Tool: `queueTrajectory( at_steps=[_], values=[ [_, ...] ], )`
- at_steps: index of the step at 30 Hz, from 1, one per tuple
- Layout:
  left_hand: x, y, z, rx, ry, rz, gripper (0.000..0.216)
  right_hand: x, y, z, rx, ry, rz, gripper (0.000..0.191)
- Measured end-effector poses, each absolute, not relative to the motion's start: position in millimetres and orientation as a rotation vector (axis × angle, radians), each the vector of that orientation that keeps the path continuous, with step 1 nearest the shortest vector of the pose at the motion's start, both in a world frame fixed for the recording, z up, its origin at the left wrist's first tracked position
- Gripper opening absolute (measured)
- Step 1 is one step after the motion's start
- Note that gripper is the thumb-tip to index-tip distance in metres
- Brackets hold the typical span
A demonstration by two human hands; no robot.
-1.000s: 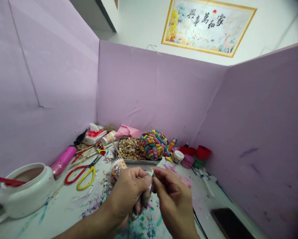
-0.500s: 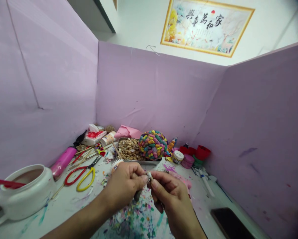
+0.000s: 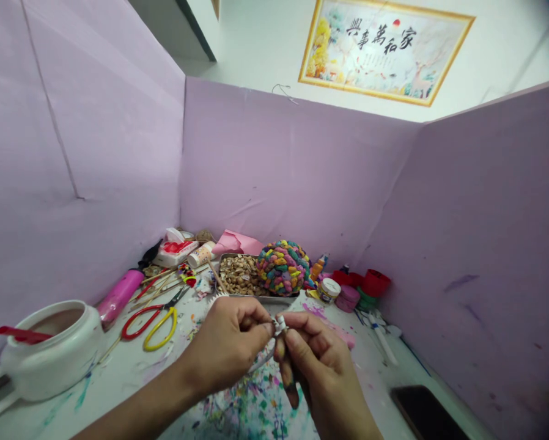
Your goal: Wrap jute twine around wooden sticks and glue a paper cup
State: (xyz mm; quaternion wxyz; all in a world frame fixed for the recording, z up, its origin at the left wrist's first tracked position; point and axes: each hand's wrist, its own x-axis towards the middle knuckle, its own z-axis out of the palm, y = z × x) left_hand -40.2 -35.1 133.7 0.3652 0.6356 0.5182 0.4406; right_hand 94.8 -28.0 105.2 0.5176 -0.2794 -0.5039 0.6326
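Note:
My left hand [image 3: 235, 338] and my right hand [image 3: 323, 362] meet low in the middle of the view, above the paint-spattered table [image 3: 251, 406]. Between their fingertips is a small white lumpy piece [image 3: 280, 325], too small to name. Thumb and forefinger of each hand pinch it from either side. The right hand's lower fingers carry dark stains and curl beneath the piece. Just beyond the hands lies a metal tray of brown shell-like pieces [image 3: 240, 274]. A ball covered in many-coloured pieces [image 3: 283, 267] rests at the tray's right part.
On the left are a white pot [image 3: 57, 351] with a red handle in it, a pink bottle [image 3: 121, 297] and red-and-yellow scissors [image 3: 159, 324]. A lidded jar [image 3: 328, 289], red cups [image 3: 376, 283] and a phone [image 3: 428, 412] lie right. Purple panels [image 3: 293, 159] enclose the table.
More of the white piece shows between my fingertips, and it looks lumpier. The right hand's fingers have shifted, its lower ones now hanging further down. The camera has turned very slightly left.

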Motion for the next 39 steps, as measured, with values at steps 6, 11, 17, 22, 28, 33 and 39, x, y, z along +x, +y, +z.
queueTrajectory(
  at_steps=[6,11,17,22,28,33,39],
  values=[
    [-41.1,-36.8,135.7,1.683,1.192,1.106,0.015,97.3,-24.2,107.0,-0.689,-1.199,1.469,0.023],
    [-39.7,-38.8,138.7,1.767,1.293,1.111,0.026,93.8,-24.2,108.0,-0.811,-1.199,1.404,0.03],
    [-38.1,-40.3,139.0,1.788,1.391,1.177,0.024,89.5,-27.8,105.4,-0.762,-1.162,1.415,0.029],
    [-39.0,-37.8,137.6,1.774,1.376,1.201,0.023,92.9,-27.3,104.6,-0.665,-1.227,1.516,0.026],
    [-33.8,-42.8,135.1,1.772,1.309,1.199,0.023,92.0,-27.7,105.2,-0.779,-1.255,1.438,0.029],
    [-27.3,-43.3,127.3,1.48,1.17,1.327,0.018,85.9,-30.1,98.4,-0.745,-1.248,1.276,0.026],
    [-24.8,-24.9,111.9,1.033,1.075,1.25,0.009,80.4,-43.4,96.6,-0.723,-1.335,1.105,0.018]
  ],
)
